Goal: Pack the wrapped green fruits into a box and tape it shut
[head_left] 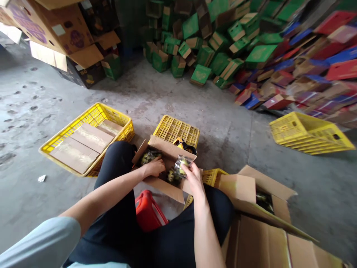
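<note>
One clear-wrapped green packet pinched between thumb and fingers of the right hand, grip closed on it, just above the right end of an open carton. Left hand down inside the same carton, grip half-curled beside another wrapped packet; cannot tell whether holding it.

Clock centred on that carton: at twelve, just beyond, an upturned yellow crate, grid uppermost; at one, near the far flap, a black-and-yellow tape dispenser. Between nine and ten, a long yellow crate with closed brown boxes inside. At seven, a red plastic object between dark-trousered legs. Between three and four, a second open carton, dark contents within.

Grey concrete floor all round, stained, pitted toward ten, with a white scrap near nine. Farther off, large printed cartons past ten, a jumble of green boxes at one, red and blue boxes blurred at two, yellow crates near three.
</note>
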`<state>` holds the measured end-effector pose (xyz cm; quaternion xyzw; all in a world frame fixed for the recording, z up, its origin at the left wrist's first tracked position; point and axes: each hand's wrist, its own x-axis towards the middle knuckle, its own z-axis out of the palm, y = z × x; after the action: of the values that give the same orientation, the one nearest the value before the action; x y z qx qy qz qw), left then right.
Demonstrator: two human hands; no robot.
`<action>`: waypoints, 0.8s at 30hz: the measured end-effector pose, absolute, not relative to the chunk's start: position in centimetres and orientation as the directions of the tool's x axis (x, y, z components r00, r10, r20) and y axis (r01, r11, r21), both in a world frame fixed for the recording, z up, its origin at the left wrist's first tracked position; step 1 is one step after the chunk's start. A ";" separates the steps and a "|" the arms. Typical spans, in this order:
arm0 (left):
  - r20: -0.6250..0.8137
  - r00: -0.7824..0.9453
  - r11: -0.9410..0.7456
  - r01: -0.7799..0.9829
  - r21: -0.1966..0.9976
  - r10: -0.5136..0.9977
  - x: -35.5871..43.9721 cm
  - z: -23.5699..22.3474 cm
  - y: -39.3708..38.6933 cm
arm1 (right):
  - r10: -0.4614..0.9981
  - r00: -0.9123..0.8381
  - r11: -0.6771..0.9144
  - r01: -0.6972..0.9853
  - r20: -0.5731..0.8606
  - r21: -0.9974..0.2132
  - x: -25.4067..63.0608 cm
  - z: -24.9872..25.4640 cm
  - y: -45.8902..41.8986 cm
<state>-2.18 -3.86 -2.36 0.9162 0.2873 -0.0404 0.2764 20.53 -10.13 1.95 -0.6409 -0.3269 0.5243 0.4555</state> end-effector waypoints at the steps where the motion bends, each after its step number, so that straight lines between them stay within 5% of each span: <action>1: -0.241 0.814 -0.672 0.575 0.468 0.529 -2.1 -2.7 -4.0 | 0.895 0.252 -0.367 -0.049 -0.367 -0.929 20.6 1.9 -10.2; 6: -0.245 0.757 -0.602 0.637 0.481 0.606 -1.7 -3.4 -3.9 | 0.898 0.252 -0.352 -0.086 -0.362 -0.932 20.8 2.2 -10.1; 14: -0.179 0.715 -0.430 0.580 0.692 0.676 -1.9 -2.0 -2.4 | 0.893 0.185 -0.345 -0.303 -0.410 -0.888 20.4 3.8 -10.1; 20: -0.150 0.570 -0.076 0.352 0.933 0.808 -1.9 -0.8 -1.7 | 0.946 0.236 -0.199 -0.119 -0.222 -0.973 20.3 3.6 -10.0; 24: -0.282 0.503 0.198 0.215 0.956 0.817 -1.8 -0.9 -1.7 | 0.977 0.182 -0.112 0.003 -0.110 -0.994 19.9 3.4 -9.7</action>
<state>-1.84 -1.71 -0.89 0.5875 0.4391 0.2365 0.6372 19.94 -9.71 3.41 -0.5739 -0.4267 0.4762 0.5116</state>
